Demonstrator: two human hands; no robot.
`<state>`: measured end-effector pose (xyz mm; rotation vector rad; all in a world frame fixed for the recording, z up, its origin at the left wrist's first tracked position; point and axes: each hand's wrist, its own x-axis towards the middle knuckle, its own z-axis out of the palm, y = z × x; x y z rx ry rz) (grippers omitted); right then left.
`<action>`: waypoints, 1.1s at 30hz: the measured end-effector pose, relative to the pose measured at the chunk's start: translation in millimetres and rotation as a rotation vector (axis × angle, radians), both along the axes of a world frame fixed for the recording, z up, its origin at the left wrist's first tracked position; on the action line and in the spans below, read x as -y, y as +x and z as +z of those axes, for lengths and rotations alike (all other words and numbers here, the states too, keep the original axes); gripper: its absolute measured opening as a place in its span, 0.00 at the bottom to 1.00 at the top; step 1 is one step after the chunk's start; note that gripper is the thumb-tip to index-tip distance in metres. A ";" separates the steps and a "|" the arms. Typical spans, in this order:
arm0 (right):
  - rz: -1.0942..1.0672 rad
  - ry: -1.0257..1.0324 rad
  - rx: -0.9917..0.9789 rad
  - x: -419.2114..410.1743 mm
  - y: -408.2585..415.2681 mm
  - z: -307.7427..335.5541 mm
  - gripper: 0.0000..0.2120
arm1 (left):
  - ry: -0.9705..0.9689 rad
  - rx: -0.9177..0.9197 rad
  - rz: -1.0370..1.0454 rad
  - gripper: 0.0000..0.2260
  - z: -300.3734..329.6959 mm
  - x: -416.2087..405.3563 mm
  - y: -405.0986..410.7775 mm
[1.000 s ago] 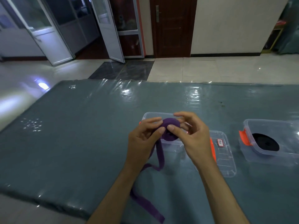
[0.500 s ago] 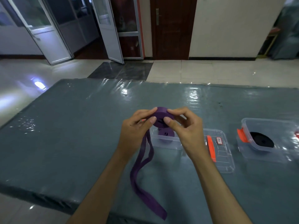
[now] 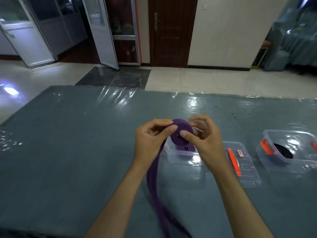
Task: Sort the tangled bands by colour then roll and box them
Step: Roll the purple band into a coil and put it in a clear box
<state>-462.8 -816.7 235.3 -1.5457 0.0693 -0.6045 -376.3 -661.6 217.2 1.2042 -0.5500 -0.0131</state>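
Above grey table (image 3: 68, 143), both hands (blurred) apparently pinch purple band roll (image 3: 182, 133), tail dangling.

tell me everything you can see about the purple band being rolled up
The purple band is a flat, matte strap that looks like woven fabric or elastic. Part of it is wound into a thick coil held in the air between the left hand and the right hand, above the clear box that already holds another purple roll. The unrolled rest hangs from the coil's left side, doubled into two strands, and trails across the table towards the person, out of view.
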 end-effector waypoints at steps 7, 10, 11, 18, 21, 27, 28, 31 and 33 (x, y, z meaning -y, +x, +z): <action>-0.049 -0.009 0.054 -2.2 14.1 5.9 0.16 | 0.017 -0.012 -0.154 0.13 0.7 -4.5 18.6; -0.003 -0.024 0.028 12.9 16.2 10.4 0.17 | 0.003 -0.056 -0.057 0.11 2.1 5.3 18.4; -0.015 -0.046 0.058 16.3 17.9 11.5 0.16 | -0.010 -0.057 -0.055 0.11 2.2 9.4 16.9; -0.020 0.044 0.096 30.7 28.3 10.6 0.17 | 0.028 0.039 -0.065 0.12 23.7 31.0 26.5; 0.027 -0.007 0.090 46.2 30.3 18.3 0.19 | 0.008 0.039 0.019 0.10 27.8 41.9 28.9; -0.003 0.044 0.169 57.3 37.1 13.6 0.14 | 0.071 0.044 -0.063 0.10 34.0 47.8 34.5; 0.023 0.063 0.150 58.0 36.5 12.5 0.15 | 0.059 0.031 -0.050 0.11 36.2 48.4 35.2; 0.070 0.056 0.139 63.3 34.8 16.0 0.18 | 0.025 -0.018 0.028 0.12 40.6 52.0 32.5; 0.071 0.000 0.183 66.3 35.5 21.4 0.19 | 0.018 0.001 0.024 0.10 40.6 52.4 29.1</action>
